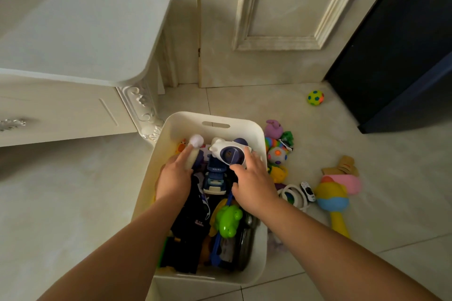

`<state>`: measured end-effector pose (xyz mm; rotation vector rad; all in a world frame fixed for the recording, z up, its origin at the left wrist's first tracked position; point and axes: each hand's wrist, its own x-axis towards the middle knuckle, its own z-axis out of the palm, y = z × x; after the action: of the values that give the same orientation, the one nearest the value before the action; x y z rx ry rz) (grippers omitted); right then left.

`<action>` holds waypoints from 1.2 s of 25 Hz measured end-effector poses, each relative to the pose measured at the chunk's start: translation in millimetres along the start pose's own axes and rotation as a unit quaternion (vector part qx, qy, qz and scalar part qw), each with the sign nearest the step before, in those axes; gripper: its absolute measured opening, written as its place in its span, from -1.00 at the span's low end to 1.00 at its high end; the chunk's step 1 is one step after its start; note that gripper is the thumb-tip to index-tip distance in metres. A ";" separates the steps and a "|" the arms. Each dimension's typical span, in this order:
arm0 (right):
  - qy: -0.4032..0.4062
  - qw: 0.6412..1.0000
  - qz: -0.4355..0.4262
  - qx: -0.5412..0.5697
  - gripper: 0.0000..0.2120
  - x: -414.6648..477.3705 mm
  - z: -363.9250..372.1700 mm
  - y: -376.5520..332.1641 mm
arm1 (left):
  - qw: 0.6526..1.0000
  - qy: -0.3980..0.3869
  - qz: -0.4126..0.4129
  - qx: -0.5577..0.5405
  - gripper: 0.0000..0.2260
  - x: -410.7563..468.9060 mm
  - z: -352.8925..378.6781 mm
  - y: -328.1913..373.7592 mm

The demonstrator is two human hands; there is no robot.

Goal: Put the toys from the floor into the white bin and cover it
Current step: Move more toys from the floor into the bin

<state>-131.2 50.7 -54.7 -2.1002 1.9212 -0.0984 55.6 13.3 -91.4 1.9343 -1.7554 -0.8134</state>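
The white bin (171, 127) stands on the tiled floor, full of toys: a blue toy truck (214, 178), a green frog toy (228, 220), dark items. Both my hands are inside it. My left hand (175, 178) grips a cream toy with a white pom-pom (196, 140) at the bin's left side. My right hand (254, 183) holds a white and purple round toy (231, 153) near the far right of the bin. Right of the bin, toys lie on the floor: a purple plush (274, 128), a colourful ball toy (277, 154), a yellow toy (278, 173), a small toy car (307, 190), a rattle (335, 200). No lid is in view.
A green spotted ball (315, 98) lies farther back by a dark cabinet (396, 56). A white dresser (73, 56) stands at the left, close to the bin's far left corner. A door (269, 19) is behind. A white ring toy (292, 194) and brown pieces (342, 166) lie at the right.
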 end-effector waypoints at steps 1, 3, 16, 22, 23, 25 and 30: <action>-0.002 1.000 0.001 0.003 -0.67 -0.3 0.3 -0.1 | 1.000 0.015 0.002 0.005 -0.40 -0.8 -1.3 0.8; -0.007 1.000 0.005 0.018 -0.67 -1.5 -0.2 -1.4 | 0.999 0.033 0.011 0.017 -0.48 -3.4 -2.3 2.9; 0.004 1.000 0.000 -0.005 -0.67 -8.3 1.3 0.7 | 0.964 0.134 0.175 0.147 -0.53 3.4 9.4 -0.2; -0.008 0.999 0.003 -0.032 -0.69 -7.7 3.3 -2.7 | 0.984 -0.030 0.048 0.168 -0.46 0.1 15.7 -19.9; -0.011 0.999 0.003 -0.043 -0.71 -6.7 5.1 -3.2 | 0.986 -0.044 0.040 0.154 -0.44 -3.4 17.9 -17.8; -0.019 0.998 0.001 -0.056 -0.74 -6.4 7.2 -5.0 | 0.992 -0.046 0.017 0.120 -0.41 -7.8 16.2 -7.3; 0.086 0.980 0.037 0.176 -0.75 -15.3 -9.9 -2.9 | 0.994 0.042 0.081 0.053 -0.37 -21.6 -0.6 57.3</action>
<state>-132.4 64.3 -42.3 -1.8355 1.9058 -0.5779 12.0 27.1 -50.8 1.8329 -1.9104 -0.5860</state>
